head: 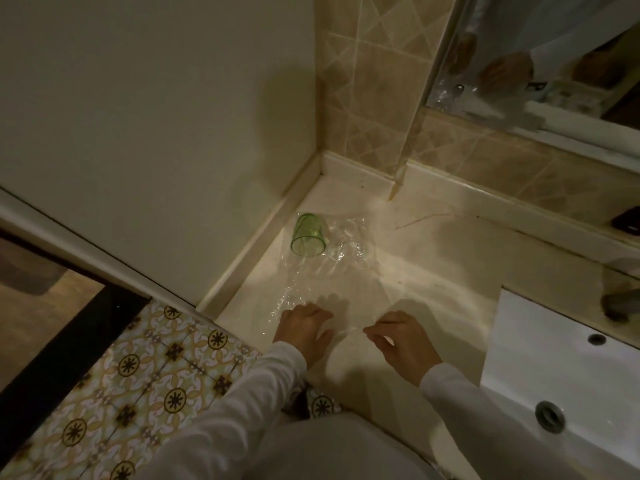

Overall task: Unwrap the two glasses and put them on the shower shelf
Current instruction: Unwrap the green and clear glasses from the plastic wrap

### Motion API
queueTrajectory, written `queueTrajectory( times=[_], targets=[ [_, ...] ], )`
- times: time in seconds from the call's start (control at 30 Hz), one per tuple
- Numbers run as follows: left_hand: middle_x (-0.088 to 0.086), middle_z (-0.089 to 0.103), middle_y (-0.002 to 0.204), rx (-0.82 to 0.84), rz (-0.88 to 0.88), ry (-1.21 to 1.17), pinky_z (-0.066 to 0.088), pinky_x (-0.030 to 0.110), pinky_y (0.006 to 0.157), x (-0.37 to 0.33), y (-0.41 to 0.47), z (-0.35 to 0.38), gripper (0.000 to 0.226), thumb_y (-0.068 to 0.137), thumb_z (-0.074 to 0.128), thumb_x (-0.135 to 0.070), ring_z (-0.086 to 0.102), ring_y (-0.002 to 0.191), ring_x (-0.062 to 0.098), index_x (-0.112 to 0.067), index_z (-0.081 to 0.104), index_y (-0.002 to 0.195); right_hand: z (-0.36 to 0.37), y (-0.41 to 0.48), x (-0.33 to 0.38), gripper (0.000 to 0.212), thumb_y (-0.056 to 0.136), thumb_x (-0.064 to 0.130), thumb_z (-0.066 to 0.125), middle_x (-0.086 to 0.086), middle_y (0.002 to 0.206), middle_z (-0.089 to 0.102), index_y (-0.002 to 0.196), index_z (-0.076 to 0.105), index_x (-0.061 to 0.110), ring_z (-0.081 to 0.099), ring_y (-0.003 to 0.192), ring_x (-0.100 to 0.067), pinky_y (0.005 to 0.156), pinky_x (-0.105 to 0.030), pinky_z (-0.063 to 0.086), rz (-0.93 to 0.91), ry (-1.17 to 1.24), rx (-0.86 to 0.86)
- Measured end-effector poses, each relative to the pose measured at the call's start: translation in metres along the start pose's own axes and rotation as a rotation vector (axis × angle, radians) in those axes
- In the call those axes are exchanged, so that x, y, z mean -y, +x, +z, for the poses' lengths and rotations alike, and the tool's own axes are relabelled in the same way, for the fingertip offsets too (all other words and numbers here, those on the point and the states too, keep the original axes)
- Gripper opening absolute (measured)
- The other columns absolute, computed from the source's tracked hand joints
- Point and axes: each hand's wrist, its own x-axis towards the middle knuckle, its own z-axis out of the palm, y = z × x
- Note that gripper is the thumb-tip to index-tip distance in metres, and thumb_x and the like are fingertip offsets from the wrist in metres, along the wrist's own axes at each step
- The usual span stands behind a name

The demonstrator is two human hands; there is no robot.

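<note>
A green glass lies on its side on the cream counter, near the wall corner, its mouth toward me. A sheet of clear plastic wrap stretches from beside the glass down to my hands. My left hand rests on the near edge of the wrap, fingers bent over it. My right hand pinches the same near edge between thumb and fingers. I cannot make out a second glass; part of the wrap beside the green one is crumpled and unclear.
A white sink with a drain sits at the right. A mirror above the tiled backsplash reflects my hands. A dark object lies on the ledge at the far right. Patterned floor tiles lie at lower left.
</note>
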Motion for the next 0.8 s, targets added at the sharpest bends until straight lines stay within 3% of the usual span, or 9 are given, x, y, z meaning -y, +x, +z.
queueTrajectory(
  times=[0.2, 0.4, 0.5, 0.6, 0.73, 0.8],
  targets=[
    [-0.005, 0.06, 0.133, -0.041, 0.013, -0.015, 0.033, 0.031, 0.099, -0.004, -0.001, 0.0, 0.038, 0.095, 0.054, -0.042, 0.055, 0.122, 0.023, -0.03, 0.062, 0.13, -0.006, -0.022, -0.004, 0.023, 0.075, 0.0, 0.088, -0.002, 0.089, 0.073, 0.092, 0.084, 0.017, 0.065, 0.077, -0.025, 0.073, -0.034, 0.054, -0.09, 0.003, -0.112],
    [-0.001, 0.067, 0.113, -0.049, 0.018, -0.004, 0.037, 0.033, 0.089, -0.007, -0.002, 0.001, 0.024, 0.095, 0.054, -0.037, 0.059, 0.108, 0.025, -0.024, 0.069, 0.109, -0.008, -0.014, -0.001, 0.021, 0.072, 0.006, 0.092, -0.001, 0.092, 0.074, 0.088, 0.083, 0.017, 0.069, 0.078, -0.027, 0.079, -0.035, 0.049, -0.072, -0.033, -0.182],
    [0.001, 0.065, 0.118, -0.058, 0.027, -0.043, 0.04, 0.034, 0.089, -0.009, -0.002, 0.004, 0.029, 0.095, 0.056, -0.037, 0.06, 0.109, 0.026, -0.022, 0.065, 0.118, -0.004, -0.009, 0.004, 0.033, 0.067, 0.019, 0.097, -0.003, 0.094, 0.077, 0.096, 0.083, 0.014, 0.072, 0.081, -0.027, 0.086, -0.035, 0.049, -0.063, -0.088, -0.148],
    [0.0, 0.063, 0.126, -0.025, 0.022, -0.046, 0.041, 0.036, 0.096, -0.008, -0.001, 0.004, 0.036, 0.096, 0.054, -0.038, 0.057, 0.115, 0.026, -0.024, 0.06, 0.129, 0.0, 0.001, 0.012, 0.052, 0.061, 0.025, 0.099, -0.005, 0.096, 0.076, 0.108, 0.08, 0.012, 0.071, 0.083, -0.029, 0.084, -0.04, 0.052, -0.065, -0.152, -0.103],
    [-0.001, 0.062, 0.127, -0.025, 0.022, -0.012, 0.04, 0.034, 0.096, -0.008, -0.004, 0.004, 0.036, 0.095, 0.053, -0.038, 0.056, 0.115, 0.025, -0.026, 0.062, 0.127, 0.002, 0.018, 0.022, 0.048, 0.051, 0.032, 0.102, -0.003, 0.094, 0.072, 0.094, 0.083, 0.017, 0.07, 0.082, -0.03, 0.078, -0.044, 0.055, -0.087, -0.287, 0.004],
    [-0.002, 0.061, 0.13, -0.031, 0.014, 0.003, 0.039, 0.034, 0.097, -0.006, -0.006, 0.004, 0.038, 0.095, 0.053, -0.039, 0.056, 0.118, 0.024, -0.027, 0.06, 0.13, 0.003, 0.023, 0.028, 0.036, 0.051, 0.03, 0.102, 0.0, 0.089, 0.072, 0.081, 0.084, 0.021, 0.07, 0.08, -0.027, 0.085, -0.039, 0.046, -0.101, -0.33, 0.03]
  ],
)
